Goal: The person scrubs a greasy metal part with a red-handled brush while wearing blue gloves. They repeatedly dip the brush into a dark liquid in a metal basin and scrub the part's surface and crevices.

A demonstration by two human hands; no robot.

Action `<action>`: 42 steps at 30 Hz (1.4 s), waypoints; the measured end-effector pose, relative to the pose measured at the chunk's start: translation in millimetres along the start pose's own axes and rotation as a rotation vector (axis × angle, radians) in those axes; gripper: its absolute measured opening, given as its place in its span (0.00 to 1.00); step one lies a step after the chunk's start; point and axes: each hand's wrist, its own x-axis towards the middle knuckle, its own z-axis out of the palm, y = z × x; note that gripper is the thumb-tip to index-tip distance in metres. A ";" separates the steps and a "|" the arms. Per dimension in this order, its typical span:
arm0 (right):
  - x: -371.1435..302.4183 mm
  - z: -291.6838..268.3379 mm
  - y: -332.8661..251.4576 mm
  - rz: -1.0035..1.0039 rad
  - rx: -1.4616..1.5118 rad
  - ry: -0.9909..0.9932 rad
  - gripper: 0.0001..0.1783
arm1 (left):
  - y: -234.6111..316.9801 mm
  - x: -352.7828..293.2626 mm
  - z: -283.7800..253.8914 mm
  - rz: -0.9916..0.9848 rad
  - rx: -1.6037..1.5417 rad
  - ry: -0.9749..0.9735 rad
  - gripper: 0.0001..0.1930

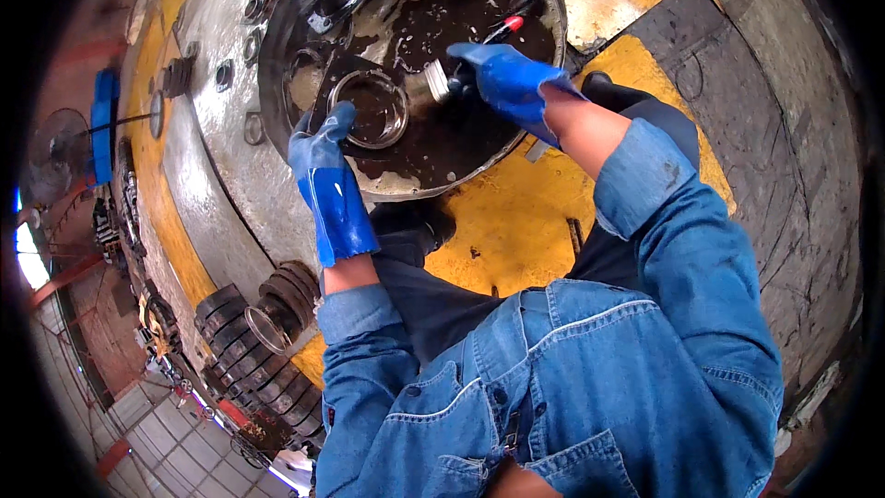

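We have blue gloves on both hands, with a round metal basin (275,83) around our work and dark liquid (466,143) in it. The fingers of our left hand (321,140) are clamped on the near left edge of a metal ring (403,120), thumb and fingertips against its rim. The ring lies just to the right of those fingertips, over the liquid, its opening turned up toward us; we cannot tell whether its underside touches the liquid. The fingers of our right hand (505,78) are curled around the dark handle of a brush (436,81), though the back of the glove hides part of the grip. The pale bristles stick out to the left of these fingers, toward the ring and near its right edge. Just past the right fingers, on the side away from us, is a red-tipped tool (513,24). Beyond the left fingers, dark metal parts (323,22) crowd the far side of the basin. To the left of the left fingers, small metal pieces (224,76) sit on a shiny metal sheet (207,28). Nearer to us than those fingers, also on the left, is a stack of rusty rings (293,290).
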 end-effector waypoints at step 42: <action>-5.6 25.5 -63.9 -0.165 -0.945 -0.044 0.18 | 20.8 -61.2 45.2 0.196 1.363 -0.006 0.48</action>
